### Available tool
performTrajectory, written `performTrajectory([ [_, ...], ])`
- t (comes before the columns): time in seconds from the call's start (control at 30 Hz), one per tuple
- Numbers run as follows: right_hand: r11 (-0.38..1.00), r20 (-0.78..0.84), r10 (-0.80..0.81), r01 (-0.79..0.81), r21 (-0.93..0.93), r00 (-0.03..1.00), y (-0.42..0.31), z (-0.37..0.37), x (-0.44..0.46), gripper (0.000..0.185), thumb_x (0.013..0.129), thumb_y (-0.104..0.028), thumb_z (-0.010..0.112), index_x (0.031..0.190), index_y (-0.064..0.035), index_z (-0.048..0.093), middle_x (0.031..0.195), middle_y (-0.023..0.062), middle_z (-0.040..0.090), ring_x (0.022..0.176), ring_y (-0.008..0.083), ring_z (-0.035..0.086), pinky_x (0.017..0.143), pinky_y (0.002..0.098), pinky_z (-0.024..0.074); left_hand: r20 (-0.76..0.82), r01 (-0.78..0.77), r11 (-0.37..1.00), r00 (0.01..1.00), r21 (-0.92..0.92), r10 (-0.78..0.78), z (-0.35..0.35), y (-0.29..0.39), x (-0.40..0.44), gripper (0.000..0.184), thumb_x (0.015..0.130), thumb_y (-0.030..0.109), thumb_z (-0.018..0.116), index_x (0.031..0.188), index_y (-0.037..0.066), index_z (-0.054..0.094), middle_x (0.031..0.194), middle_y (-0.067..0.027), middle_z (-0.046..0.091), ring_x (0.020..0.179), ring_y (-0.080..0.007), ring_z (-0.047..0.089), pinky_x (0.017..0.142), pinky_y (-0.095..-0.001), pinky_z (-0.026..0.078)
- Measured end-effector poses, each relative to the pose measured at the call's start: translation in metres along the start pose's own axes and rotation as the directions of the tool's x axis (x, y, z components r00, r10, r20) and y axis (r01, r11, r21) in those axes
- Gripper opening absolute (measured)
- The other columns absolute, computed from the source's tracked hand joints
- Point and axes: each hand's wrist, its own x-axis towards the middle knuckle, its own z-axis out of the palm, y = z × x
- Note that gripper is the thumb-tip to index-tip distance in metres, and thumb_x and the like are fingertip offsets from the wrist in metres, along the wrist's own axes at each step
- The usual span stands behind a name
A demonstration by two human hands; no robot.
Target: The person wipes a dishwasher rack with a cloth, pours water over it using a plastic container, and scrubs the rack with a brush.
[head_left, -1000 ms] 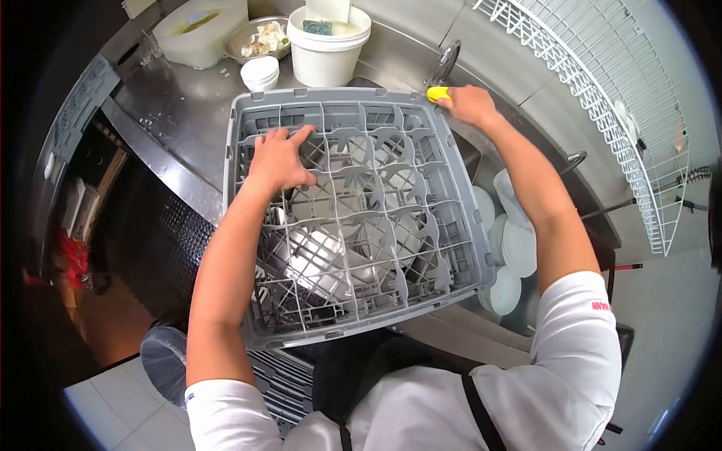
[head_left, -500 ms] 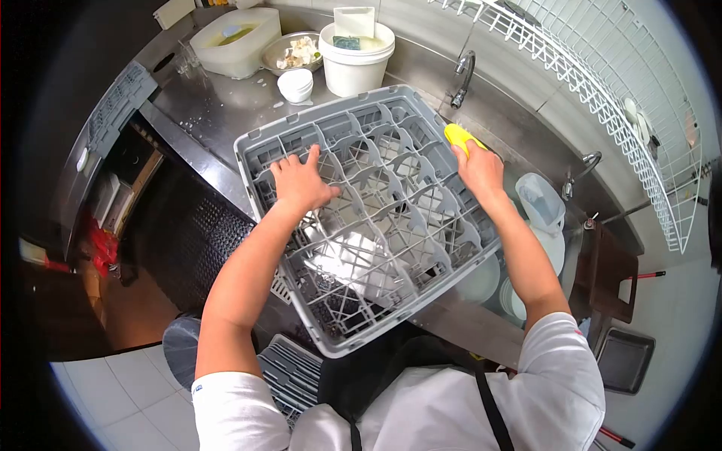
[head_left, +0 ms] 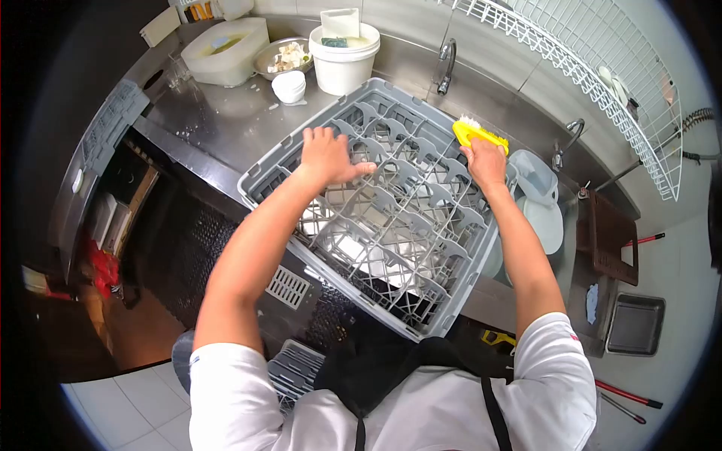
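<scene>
A grey plastic dish rack [head_left: 259, 167] with square compartments lies turned at an angle over the steel sink counter in front of me. My left hand [head_left: 329, 158] rests on the rack's grid at its upper left part, fingers spread. In my right hand [head_left: 485, 161] is a yellow scrub brush [head_left: 481, 136] with white bristles, held just beyond the rack's right edge. Through the grid, shiny metal surfaces show, but what they are is hard to tell.
Behind the rack stand a white bucket [head_left: 344, 64], a metal bowl of scraps [head_left: 283, 59], small white bowls [head_left: 289, 87] and a plastic tub [head_left: 225, 52]. Two taps [head_left: 447, 66] line the wall. White dishes [head_left: 543, 225] sit at right, beneath a wire shelf [head_left: 594, 90].
The rack has turned clockwise under my hands, one corner now pointing toward me. The brush has swung from upright to lying sideways, with its bristles now visible.
</scene>
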Motion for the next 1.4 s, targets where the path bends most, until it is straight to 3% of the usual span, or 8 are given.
performTrajectory([
  [0.1, 0.999, -0.020, -0.052, 0.053, 0.006, 0.998, 0.010, 0.012, 0.010, 0.038, 0.092, -0.048, 0.064, 0.091, -0.0103, 0.065, 0.085, 0.0101, 0.068, 0.084, 0.0317, 0.065, 0.075, 0.0460, 0.0439, 0.014, -0.007, 0.988, 1.000, -0.154, 0.009, 0.045, -0.012, 0.021, 0.103, 0.079, 0.088, 0.048, 0.120, -0.006, 0.063, 0.114, -0.0313, 0.067, 0.119, -0.0444, 0.059, 0.116, -0.0575, 0.025],
  [0.17, 0.995, -0.037, -0.102, 0.102, -0.004, 0.994, 0.022, 0.020, 0.027, 0.037, 0.092, -0.048, 0.065, 0.092, -0.0111, 0.065, 0.085, 0.0091, 0.067, 0.084, 0.0304, 0.064, 0.075, 0.0452, 0.0439, 0.024, 0.060, 0.975, 0.998, -0.212, -0.057, 0.050, -0.007, 0.029, 0.090, 0.080, 0.077, 0.057, 0.115, -0.006, 0.063, 0.098, -0.0286, 0.072, 0.099, -0.0426, 0.070, 0.115, -0.0605, 0.027],
  [0.33, 0.982, -0.053, -0.189, 0.189, -0.009, 0.981, 0.037, 0.041, 0.046, 0.037, 0.090, -0.049, 0.066, 0.093, -0.0122, 0.066, 0.084, 0.0079, 0.066, 0.082, 0.0290, 0.064, 0.076, 0.0443, 0.0441, 0.088, -0.001, 0.980, 0.996, -0.197, 0.019, 0.041, -0.008, 0.047, 0.080, 0.087, 0.072, 0.053, 0.107, -0.005, 0.063, 0.089, -0.0261, 0.073, 0.089, -0.0419, 0.072, 0.091, -0.0516, 0.052],
  [0.43, 0.975, -0.081, -0.220, 0.221, -0.002, 0.972, 0.042, 0.050, 0.057, 0.037, 0.091, -0.048, 0.066, 0.090, -0.0115, 0.066, 0.082, 0.0089, 0.066, 0.080, 0.0298, 0.064, 0.075, 0.0442, 0.0449, 0.010, 0.036, 0.974, 0.999, -0.224, -0.035, 0.062, -0.010, 0.054, 0.072, 0.094, 0.065, 0.049, 0.104, -0.005, 0.063, 0.085, -0.0245, 0.073, 0.085, -0.0417, 0.072, 0.077, -0.0493, 0.056],
  [0.6, 0.933, -0.096, -0.284, 0.298, 0.201, 0.954, 0.002, 0.034, 0.104, 0.039, 0.095, -0.047, 0.064, 0.089, -0.0083, 0.065, 0.079, 0.0157, 0.071, 0.073, 0.0379, 0.068, 0.069, 0.0495, 0.0506, -0.018, 0.052, 0.971, 0.998, -0.235, -0.058, 0.077, -0.015, 0.059, 0.055, 0.099, 0.049, 0.047, 0.096, -0.003, 0.065, 0.080, -0.0218, 0.072, 0.079, -0.0404, 0.072, 0.075, -0.0507, 0.055],
  [0.8, 0.989, 0.263, -0.032, -0.007, 0.146, 0.964, -0.077, 0.040, 0.181, 0.035, 0.098, -0.045, 0.057, 0.103, -0.0105, 0.063, 0.084, 0.0192, 0.072, 0.079, 0.0415, 0.070, 0.069, 0.0554, 0.0540, 0.016, 0.031, 0.965, 0.999, -0.261, -0.028, 0.054, -0.013, 0.055, 0.066, 0.094, 0.059, 0.051, 0.104, -0.005, 0.062, 0.080, -0.0195, 0.073, 0.080, -0.0377, 0.072, 0.084, -0.0491, 0.052],
  [1.1, 0.973, 0.242, -0.216, 0.190, 0.128, 0.946, -0.137, 0.096, 0.226, 0.034, 0.098, -0.044, 0.056, 0.109, -0.0132, 0.064, 0.085, 0.0180, 0.073, 0.081, 0.0412, 0.070, 0.072, 0.0538, 0.0560, 0.081, -0.006, 0.947, 0.996, -0.320, 0.034, 0.058, -0.012, 0.052, 0.068, 0.087, 0.058, 0.059, 0.111, -0.006, 0.057, 0.084, -0.0173, 0.074, 0.082, -0.0333, 0.073, 0.096, -0.0522, 0.044],
  [1.4, 0.987, 0.466, -0.147, 0.162, 0.008, 0.873, -0.056, 0.042, 0.180, 0.033, 0.099, -0.045, 0.055, 0.111, -0.0170, 0.068, 0.091, 0.0188, 0.073, 0.085, 0.0414, 0.070, 0.076, 0.0550, 0.0549, 0.066, -0.008, 0.940, 0.997, -0.341, 0.033, 0.061, -0.016, 0.056, 0.065, 0.086, 0.055, 0.059, 0.113, -0.004, 0.058, 0.086, -0.0177, 0.074, 0.084, -0.0330, 0.073, 0.097, -0.0509, 0.044],
])
